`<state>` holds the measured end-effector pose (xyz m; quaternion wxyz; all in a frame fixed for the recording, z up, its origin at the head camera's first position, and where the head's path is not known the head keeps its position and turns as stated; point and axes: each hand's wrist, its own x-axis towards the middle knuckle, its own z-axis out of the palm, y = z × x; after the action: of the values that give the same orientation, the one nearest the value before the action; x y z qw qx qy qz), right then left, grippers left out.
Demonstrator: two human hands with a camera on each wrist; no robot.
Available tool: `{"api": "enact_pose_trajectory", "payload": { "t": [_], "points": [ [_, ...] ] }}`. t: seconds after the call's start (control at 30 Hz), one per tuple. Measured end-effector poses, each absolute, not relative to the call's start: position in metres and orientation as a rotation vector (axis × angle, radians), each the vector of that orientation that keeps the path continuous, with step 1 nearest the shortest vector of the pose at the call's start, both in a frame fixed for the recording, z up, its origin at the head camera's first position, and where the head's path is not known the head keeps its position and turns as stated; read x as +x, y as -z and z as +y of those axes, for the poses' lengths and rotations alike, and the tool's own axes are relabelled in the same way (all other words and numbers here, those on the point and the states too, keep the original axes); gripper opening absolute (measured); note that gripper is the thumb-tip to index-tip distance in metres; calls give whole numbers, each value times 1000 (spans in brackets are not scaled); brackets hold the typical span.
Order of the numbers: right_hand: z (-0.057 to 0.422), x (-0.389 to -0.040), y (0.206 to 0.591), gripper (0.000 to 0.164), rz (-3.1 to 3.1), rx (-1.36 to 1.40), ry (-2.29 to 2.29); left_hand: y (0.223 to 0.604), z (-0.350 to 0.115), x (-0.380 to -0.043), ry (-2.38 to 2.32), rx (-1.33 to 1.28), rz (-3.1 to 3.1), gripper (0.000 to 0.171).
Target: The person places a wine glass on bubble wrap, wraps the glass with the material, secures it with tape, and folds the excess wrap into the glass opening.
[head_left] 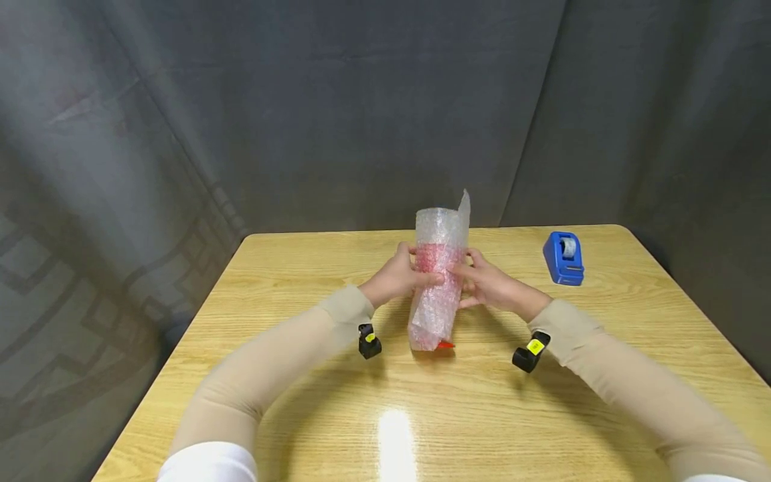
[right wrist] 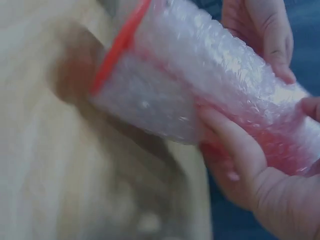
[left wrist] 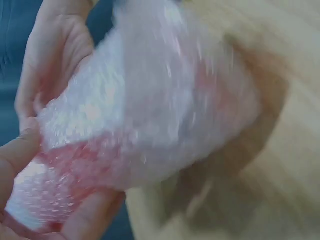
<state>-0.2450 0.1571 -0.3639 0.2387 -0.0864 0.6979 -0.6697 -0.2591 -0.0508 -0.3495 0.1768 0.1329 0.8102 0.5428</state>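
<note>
A roll of bubble wrap (head_left: 438,231) stands tilted between both hands over the table. Something red or pink shows through its layers, and a thin red edge (right wrist: 120,47) sticks out at the lower end. From the left side, my left hand (head_left: 402,273) grips the roll, thumb across its front. Opposite it, my right hand (head_left: 490,284) holds the roll around its middle, fingers spread along the side. A loose flap of wrap (head_left: 464,207) rises at the top right. The wrapped item itself is mostly hidden by the plastic.
A blue tape dispenser (head_left: 564,260) with a roll of tape sits at the back right of the wooden table (head_left: 301,268). Grey curtains (head_left: 361,120) hang behind the table and along its sides.
</note>
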Motion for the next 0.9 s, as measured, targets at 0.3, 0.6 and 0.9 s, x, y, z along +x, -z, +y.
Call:
{"api": "enact_pose_trajectory", "payload": {
  "t": [0.3,0.6,0.9],
  "points": [
    [174,-245,352,73,2289,-666,1865,352,-39,-256,-1615,678,2587,98],
    [178,-238,376,83,2390,-865,1883,369,-39,-249,-1557,727,2528,110],
    [179,-236,379,84,2387,-882,1873,372,-41,-247,-1527,757,2525,103]
  ]
}}
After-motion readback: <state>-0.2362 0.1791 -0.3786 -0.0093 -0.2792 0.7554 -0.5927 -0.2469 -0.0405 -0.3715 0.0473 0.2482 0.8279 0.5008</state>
